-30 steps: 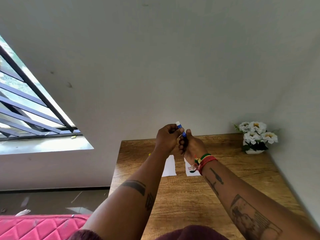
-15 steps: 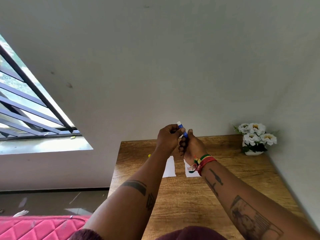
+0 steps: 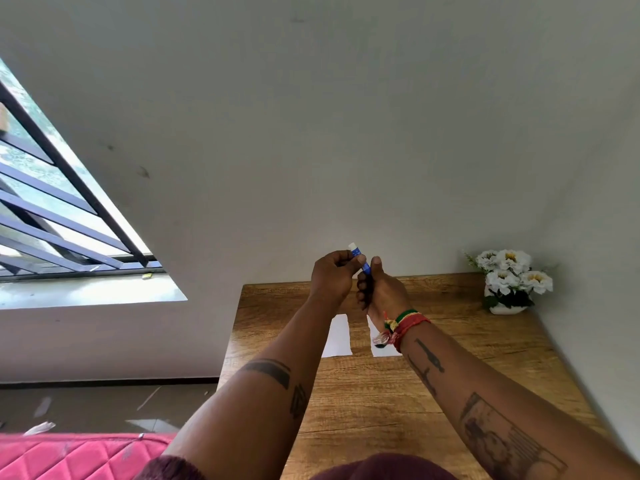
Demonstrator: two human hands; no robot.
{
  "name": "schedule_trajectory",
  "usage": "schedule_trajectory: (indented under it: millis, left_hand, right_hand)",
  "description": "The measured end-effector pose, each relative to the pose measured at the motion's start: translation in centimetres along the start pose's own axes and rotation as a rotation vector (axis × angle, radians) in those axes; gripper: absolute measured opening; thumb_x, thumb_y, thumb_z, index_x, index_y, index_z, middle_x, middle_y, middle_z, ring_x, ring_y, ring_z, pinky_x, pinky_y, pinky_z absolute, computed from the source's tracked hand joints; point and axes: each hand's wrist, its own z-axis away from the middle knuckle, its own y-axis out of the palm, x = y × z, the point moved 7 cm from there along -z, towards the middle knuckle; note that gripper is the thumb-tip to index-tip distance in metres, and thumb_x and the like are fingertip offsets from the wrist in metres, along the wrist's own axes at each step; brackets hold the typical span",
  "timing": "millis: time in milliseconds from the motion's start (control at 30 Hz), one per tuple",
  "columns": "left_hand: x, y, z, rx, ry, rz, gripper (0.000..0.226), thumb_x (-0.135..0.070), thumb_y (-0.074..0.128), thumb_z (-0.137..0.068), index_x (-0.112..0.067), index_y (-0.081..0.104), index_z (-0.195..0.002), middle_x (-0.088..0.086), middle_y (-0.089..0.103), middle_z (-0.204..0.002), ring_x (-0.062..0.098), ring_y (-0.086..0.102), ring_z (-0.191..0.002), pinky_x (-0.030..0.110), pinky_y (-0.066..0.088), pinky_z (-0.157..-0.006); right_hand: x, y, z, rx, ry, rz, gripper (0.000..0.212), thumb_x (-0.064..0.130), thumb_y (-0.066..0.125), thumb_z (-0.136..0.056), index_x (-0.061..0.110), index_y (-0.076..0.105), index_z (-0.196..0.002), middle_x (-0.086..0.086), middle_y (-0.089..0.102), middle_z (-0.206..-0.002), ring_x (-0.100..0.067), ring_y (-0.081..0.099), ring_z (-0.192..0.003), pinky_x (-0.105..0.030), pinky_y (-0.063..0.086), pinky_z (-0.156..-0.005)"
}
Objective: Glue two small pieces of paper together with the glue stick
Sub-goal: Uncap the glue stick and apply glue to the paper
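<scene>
A blue glue stick (image 3: 360, 259) with a white tip is held up in the air over the far part of the wooden table (image 3: 381, 393). My right hand (image 3: 379, 289) grips its lower body, which is hidden in the fist. My left hand (image 3: 332, 275) pinches the upper end just below the white tip. Two small white pieces of paper lie flat side by side on the table below the hands: the left paper (image 3: 338, 336) and the right paper (image 3: 379, 346), the latter partly covered by my right wrist and its bracelet.
A white pot of white flowers (image 3: 510, 282) stands in the far right corner against the walls. The table's left edge drops to a tiled floor. A pink quilted surface (image 3: 69, 455) lies at the lower left. A barred window (image 3: 52, 209) is on the left.
Both hands with the glue stick have risen slightly; the grip looks the same, with the left fingers staying at the stick's top.
</scene>
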Motion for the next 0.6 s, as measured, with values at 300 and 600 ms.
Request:
schedule_trajectory:
  millis: [300,600]
  left_hand:
    - [-0.1,-0.5,-0.1,-0.014,-0.010,0.006,0.018,-0.038,0.076,-0.090,-0.025,0.076,-0.103,-0.014,0.073,-0.093,0.001,0.065,-0.086,0.021,0.044,-0.065]
    - [-0.4,-0.3,0.1,-0.001,-0.027,0.041,0.011,-0.036,0.075,-0.092,-0.030,0.074,-0.101,-0.017,0.073,-0.090,0.001,0.066,-0.082,0.020,0.045,-0.063]
  right_hand:
    - [0.2,0.5,0.1,0.105,-0.055,-0.068,0.044,0.044,0.057,-0.099,0.007,0.068,-0.119,-0.006,0.064,-0.076,-0.016,0.059,-0.059,-0.030,0.048,-0.056]
    - [0.3,0.8,0.3,0.118,-0.054,-0.053,0.052,0.057,0.047,-0.099,0.010,0.065,-0.089,-0.002,0.054,-0.063,-0.016,0.049,-0.052,-0.030,0.040,-0.053]
